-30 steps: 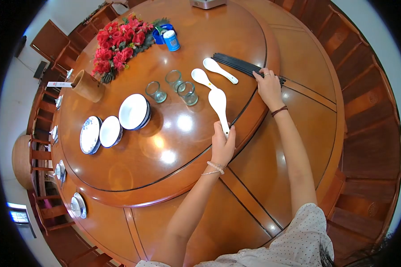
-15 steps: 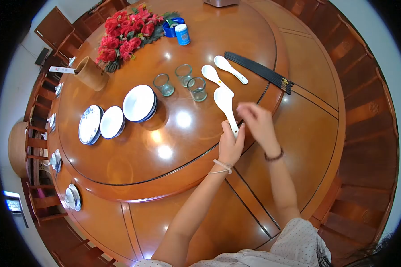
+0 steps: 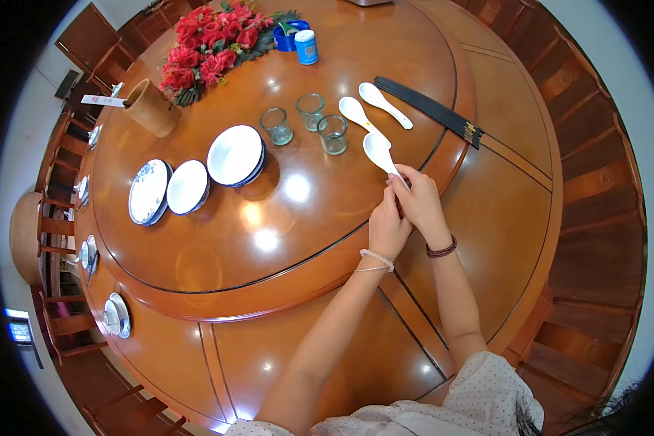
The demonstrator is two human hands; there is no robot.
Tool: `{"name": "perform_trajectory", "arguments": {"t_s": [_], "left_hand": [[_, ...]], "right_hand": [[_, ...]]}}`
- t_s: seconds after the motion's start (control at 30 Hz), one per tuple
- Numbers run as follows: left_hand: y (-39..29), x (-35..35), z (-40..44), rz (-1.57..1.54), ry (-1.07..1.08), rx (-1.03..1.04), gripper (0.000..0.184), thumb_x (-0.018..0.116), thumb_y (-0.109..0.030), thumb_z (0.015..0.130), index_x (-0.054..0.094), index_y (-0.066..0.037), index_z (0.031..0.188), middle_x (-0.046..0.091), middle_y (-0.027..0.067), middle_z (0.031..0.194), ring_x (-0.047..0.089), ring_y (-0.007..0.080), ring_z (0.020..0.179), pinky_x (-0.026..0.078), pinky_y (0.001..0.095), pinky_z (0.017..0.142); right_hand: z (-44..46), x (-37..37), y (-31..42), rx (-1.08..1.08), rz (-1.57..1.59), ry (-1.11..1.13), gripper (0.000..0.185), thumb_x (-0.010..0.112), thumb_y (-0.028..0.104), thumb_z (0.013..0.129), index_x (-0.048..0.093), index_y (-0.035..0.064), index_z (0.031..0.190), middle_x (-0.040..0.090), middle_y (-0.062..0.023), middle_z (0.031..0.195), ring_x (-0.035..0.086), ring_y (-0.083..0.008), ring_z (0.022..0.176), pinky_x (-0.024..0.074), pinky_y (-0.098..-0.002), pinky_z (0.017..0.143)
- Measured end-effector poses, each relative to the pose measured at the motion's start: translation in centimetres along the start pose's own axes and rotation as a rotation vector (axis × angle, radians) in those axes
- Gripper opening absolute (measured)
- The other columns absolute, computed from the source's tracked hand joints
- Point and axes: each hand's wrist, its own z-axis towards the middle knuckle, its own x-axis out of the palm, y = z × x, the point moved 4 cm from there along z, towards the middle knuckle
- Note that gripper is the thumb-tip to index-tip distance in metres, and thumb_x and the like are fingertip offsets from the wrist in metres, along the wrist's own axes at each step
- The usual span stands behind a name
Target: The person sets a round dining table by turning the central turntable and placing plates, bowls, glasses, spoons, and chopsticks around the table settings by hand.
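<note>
A white spoon (image 3: 378,152) is held by its handle between my two hands, above the edge of the round turntable. My left hand (image 3: 390,223) is closed at the handle's lower end, and my right hand (image 3: 418,198) pinches the handle just above it. Two more white spoons lie beyond, one (image 3: 356,114) partly behind the held spoon and one (image 3: 385,106) farther right. Black chopsticks (image 3: 430,110) lie in a bundle to the right, reaching over the turntable edge. Three glass cups (image 3: 333,135) stand left of the spoons.
White bowls (image 3: 236,155) and blue-patterned plates (image 3: 149,192) sit at the left of the turntable. Behind are a wooden holder (image 3: 152,108), red flowers (image 3: 209,43) and a blue container (image 3: 307,47). Chairs (image 3: 603,178) surround the wooden table (image 3: 501,218).
My right hand has left the chopsticks, moved left and down, and taken hold of the spoon's handle beside my left hand. The camera view has shifted slightly.
</note>
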Motion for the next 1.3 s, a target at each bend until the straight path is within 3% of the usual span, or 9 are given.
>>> {"name": "perform_trajectory", "arguments": {"t_s": [0.27, 0.33, 0.53, 0.73, 0.8, 0.87, 0.93, 1.07, 1.3], "left_hand": [[-0.5, -0.2, -0.2, -0.063, -0.016, 0.055, 0.009, 0.056, -0.007, 0.079, 0.052, 0.000, 0.083, 0.059, 0.0142, 0.068, 0.058, 0.0265, 0.060, 0.045, 0.0343, 0.055], [-0.2, 0.0, -0.2, -0.063, -0.050, 0.108, 0.008, 0.055, -0.003, 0.079, 0.052, 0.001, 0.085, 0.059, 0.0132, 0.066, 0.058, 0.0195, 0.053, 0.045, 0.0299, 0.052], [0.5, -0.2, -0.1, -0.295, -0.113, -0.073, 0.013, 0.046, -0.010, 0.090, 0.048, 0.002, 0.093, 0.059, 0.0062, 0.065, 0.050, 0.0071, 0.050, 0.040, 0.0218, 0.044], [0.5, -0.6, -0.4, -0.302, -0.169, -0.156, 0.021, 0.046, -0.015, 0.090, 0.043, 0.003, 0.099, 0.061, 0.0114, 0.067, 0.054, 0.0128, 0.058, 0.043, 0.0260, 0.054], [0.3, -0.5, -0.5, -0.311, -0.162, -0.176, 0.023, 0.046, -0.017, 0.090, 0.042, 0.003, 0.099, 0.059, 0.0102, 0.065, 0.052, 0.0116, 0.054, 0.042, 0.0254, 0.051], [0.1, -0.4, -0.5, -0.340, -0.188, -0.144, 0.019, 0.045, -0.018, 0.092, 0.043, 0.000, 0.098, 0.048, 0.0001, 0.054, 0.042, 0.0044, 0.045, 0.032, 0.0197, 0.040], [0.0, -0.3, -0.5, -0.341, -0.201, -0.110, 0.019, 0.045, -0.018, 0.092, 0.043, 0.000, 0.097, 0.048, 0.0000, 0.054, 0.041, 0.0043, 0.044, 0.031, 0.0199, 0.039], [-0.1, -0.4, -0.6, -0.329, -0.184, -0.096, 0.017, 0.044, -0.017, 0.092, 0.044, 0.000, 0.093, 0.049, 0.0013, 0.055, 0.042, 0.0046, 0.044, 0.032, 0.0207, 0.039], [0.8, 0.0, -0.4, -0.210, -0.215, 0.035, 0.019, 0.043, -0.018, 0.092, 0.047, 0.000, 0.086, 0.050, 0.0045, 0.057, 0.049, 0.0098, 0.044, 0.038, 0.0253, 0.040]], "right_hand": [[3.7, 0.2, -1.8, -0.149, -0.081, -0.161, 0.022, 0.049, 0.015, 0.086, 0.054, -0.0003, 0.101, 0.055, -0.0211, 0.095, 0.054, -0.0364, 0.087, 0.0432, -0.0414, 0.074], [5.5, 0.7, -0.7, -0.323, -0.191, -0.259, 0.024, 0.053, 0.014, 0.084, 0.055, -0.0019, 0.102, 0.055, -0.0184, 0.091, 0.056, -0.0324, 0.081, 0.0444, -0.0369, 0.070], [10.4, 3.6, 0.7, -0.315, -0.422, -0.314, 0.022, 0.052, 0.011, 0.083, 0.055, -0.0055, 0.097, 0.049, -0.0194, 0.094, 0.051, -0.0334, 0.089, 0.0460, -0.0394, 0.072], [10.1, 5.0, 0.2, -0.373, -0.490, -0.361, 0.014, 0.052, 0.008, 0.079, 0.055, -0.0058, 0.084, 0.050, -0.0173, 0.094, 0.050, -0.0294, 0.091, 0.0477, -0.0363, 0.070], [10.1, 5.5, -0.1, -0.388, -0.563, -0.331, 0.011, 0.052, 0.003, 0.076, 0.055, -0.0053, 0.081, 0.051, -0.0169, 0.092, 0.050, -0.0290, 0.090, 0.0478, -0.0356, 0.068], [10.2, 5.6, -0.4, -0.381, -0.571, -0.368, 0.010, 0.051, 0.002, 0.073, 0.055, -0.0041, 0.080, 0.052, -0.0162, 0.091, 0.050, -0.0286, 0.091, 0.0465, -0.0356, 0.068], [10.3, 5.7, -0.5, -0.345, -0.587, -0.327, 0.019, 0.058, 0.012, 0.077, 0.057, -0.0027, 0.089, 0.050, -0.0158, 0.087, 0.050, -0.0289, 0.086, 0.0419, -0.0382, 0.074], [9.9, 5.5, -0.3, -0.385, -0.690, -0.361, 0.018, 0.056, 0.010, 0.075, 0.057, -0.0021, 0.088, 0.052, -0.0118, 0.092, 0.048, -0.0249, 0.092, 0.0393, -0.0369, 0.074], [7.0, 2.7, 0.7, -0.474, -0.675, -0.326, 0.036, 0.063, 0.019, 0.073, 0.055, 0.0055, 0.106, 0.052, -0.0096, 0.097, 0.048, -0.0256, 0.096, 0.0393, -0.0389, 0.076]]}}
